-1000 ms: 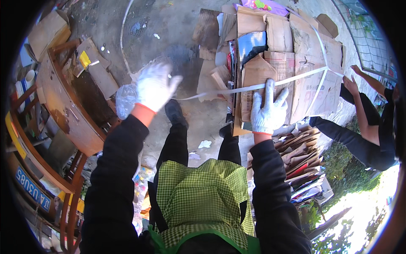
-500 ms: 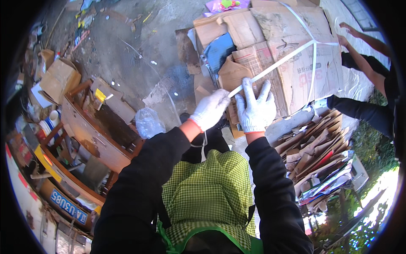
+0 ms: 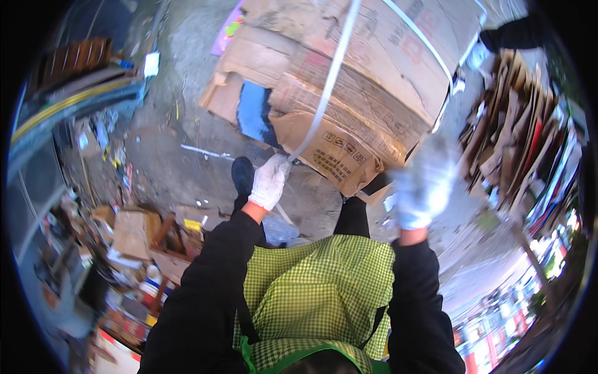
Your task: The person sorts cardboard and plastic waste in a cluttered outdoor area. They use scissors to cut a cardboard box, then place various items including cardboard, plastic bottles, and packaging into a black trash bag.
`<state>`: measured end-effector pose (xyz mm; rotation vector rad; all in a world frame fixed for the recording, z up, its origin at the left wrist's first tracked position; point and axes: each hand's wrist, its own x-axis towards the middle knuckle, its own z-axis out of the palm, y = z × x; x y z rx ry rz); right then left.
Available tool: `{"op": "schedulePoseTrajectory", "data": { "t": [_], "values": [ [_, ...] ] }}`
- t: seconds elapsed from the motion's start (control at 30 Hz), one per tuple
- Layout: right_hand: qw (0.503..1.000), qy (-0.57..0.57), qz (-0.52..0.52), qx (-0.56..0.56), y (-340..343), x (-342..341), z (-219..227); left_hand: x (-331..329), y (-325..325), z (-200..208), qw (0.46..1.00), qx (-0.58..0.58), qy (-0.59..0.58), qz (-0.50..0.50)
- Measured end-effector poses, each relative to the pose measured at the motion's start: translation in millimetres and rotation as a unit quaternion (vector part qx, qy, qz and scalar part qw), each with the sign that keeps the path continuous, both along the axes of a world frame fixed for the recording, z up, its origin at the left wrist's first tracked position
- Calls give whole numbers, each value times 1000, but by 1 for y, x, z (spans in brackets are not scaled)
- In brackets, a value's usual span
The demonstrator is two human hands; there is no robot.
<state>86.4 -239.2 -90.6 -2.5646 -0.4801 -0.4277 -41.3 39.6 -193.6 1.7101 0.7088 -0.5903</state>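
A big bundle of flattened brown cardboard [image 3: 374, 81] lies in front of me, bound by white plastic strapping [image 3: 333, 75]. My left hand [image 3: 269, 181], in a white glove, is closed around the strap where it comes off the bundle's near edge. My right hand [image 3: 423, 187], also gloved, is blurred and held free beside the bundle's near right corner, fingers apart, holding nothing. My black shoe [image 3: 243, 174] shows on the ground just left of the left hand.
A stack of flattened boxes on edge [image 3: 529, 143] stands at the right. A wooden crate and loose junk [image 3: 156, 237] crowd the left. Another person's dark sleeve [image 3: 511, 34] reaches in at top right. Dusty concrete ground [image 3: 187, 124] lies between.
The view has swung so the bundle sits closer and higher. My left hand went from beside the right hand to gripping the strap; my right hand let go and moved off to the right.
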Motion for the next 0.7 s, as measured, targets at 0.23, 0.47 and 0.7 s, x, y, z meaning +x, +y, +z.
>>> {"op": "schedulePoseTrajectory", "data": {
  "t": [0.23,0.47,0.7],
  "values": [
    [471,508,-462,554,-89,-164,-278,-4,2,-8,981,-117,-84,127],
    [277,396,-399,779,49,-130,-401,0,15,-10,948,202,-231,-87],
    [203,297,-392,847,69,-89,-379,8,38,0,764,400,-347,-369]
  ]
}}
